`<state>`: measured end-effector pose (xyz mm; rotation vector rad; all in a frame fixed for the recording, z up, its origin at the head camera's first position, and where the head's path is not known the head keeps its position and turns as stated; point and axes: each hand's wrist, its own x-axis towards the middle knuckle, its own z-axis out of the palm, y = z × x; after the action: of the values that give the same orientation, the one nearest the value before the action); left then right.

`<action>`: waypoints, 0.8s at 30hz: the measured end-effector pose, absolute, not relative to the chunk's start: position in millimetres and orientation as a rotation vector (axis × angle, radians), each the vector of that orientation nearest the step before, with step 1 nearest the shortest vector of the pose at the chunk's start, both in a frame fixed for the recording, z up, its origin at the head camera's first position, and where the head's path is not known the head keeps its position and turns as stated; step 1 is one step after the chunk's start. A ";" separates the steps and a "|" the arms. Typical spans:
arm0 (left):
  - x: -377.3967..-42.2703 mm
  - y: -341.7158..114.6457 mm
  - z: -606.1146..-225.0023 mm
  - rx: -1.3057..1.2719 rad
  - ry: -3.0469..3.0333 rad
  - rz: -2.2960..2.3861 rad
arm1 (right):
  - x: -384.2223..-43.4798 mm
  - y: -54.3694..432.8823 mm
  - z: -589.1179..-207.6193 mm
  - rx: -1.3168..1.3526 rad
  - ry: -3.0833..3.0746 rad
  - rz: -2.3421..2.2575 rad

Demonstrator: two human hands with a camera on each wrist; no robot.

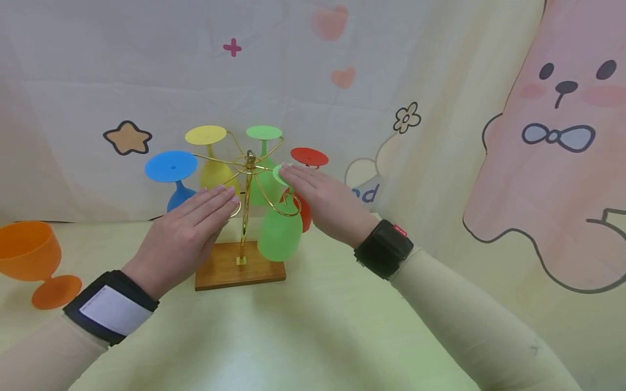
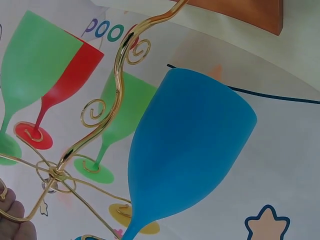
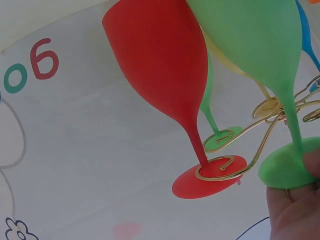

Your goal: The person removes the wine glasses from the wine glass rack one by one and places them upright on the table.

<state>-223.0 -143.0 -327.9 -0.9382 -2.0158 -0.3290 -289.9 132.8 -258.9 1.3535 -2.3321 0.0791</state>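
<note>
The table (image 1: pixel 318 326) runs from the rack's wooden base (image 1: pixel 220 271) toward me, between my forearms, while a printed cloth (image 1: pixel 293 98) closes off the back just behind the rack. Around me, an orange glass (image 1: pixel 30 252) sits on the table at the left edge of my head view, well apart from my left wrist. On the gold rack (image 1: pixel 245 217), a blue glass (image 1: pixel 171 166), a yellow glass (image 1: pixel 206 134), a far green glass (image 1: pixel 264 132) and a red glass (image 1: pixel 309 157) hang upside down by their feet. The blue one is just beyond my left fingers, and the red one stands close behind my right hand's work. The near green glass (image 1: pixel 280 236) hangs bowl-down at the rack's front right; my right hand (image 1: pixel 327 201) pinches its foot between thumb and fingers. I can't tell whether its stem is seated in the wire loop beside it. My left hand (image 1: pixel 188 236) has its fingers straight and together at the front-left hook (image 1: pixel 237 210); my thumb is hidden.
</note>
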 end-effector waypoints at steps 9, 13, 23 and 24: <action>-222.7 -141.8 -327.1 -0.953 -2.017 -0.330 | -280.8 156.0 -271.7 1.272 -2.371 0.145; -222.7 -142.5 -326.5 -0.953 -2.026 -0.328 | -277.5 163.9 -276.2 1.247 -2.386 0.150; -224.9 -141.4 -328.7 -0.943 -2.032 -0.316 | -276.3 179.5 -291.6 1.043 -2.614 0.177; -225.0 -141.2 -329.0 -0.943 -2.027 -0.319 | -278.1 181.1 -296.1 1.020 -2.660 0.225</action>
<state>-225.0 -141.2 -329.0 -0.9425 -2.0273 -0.3191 -278.1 181.1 -296.1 1.0197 -2.6595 0.2251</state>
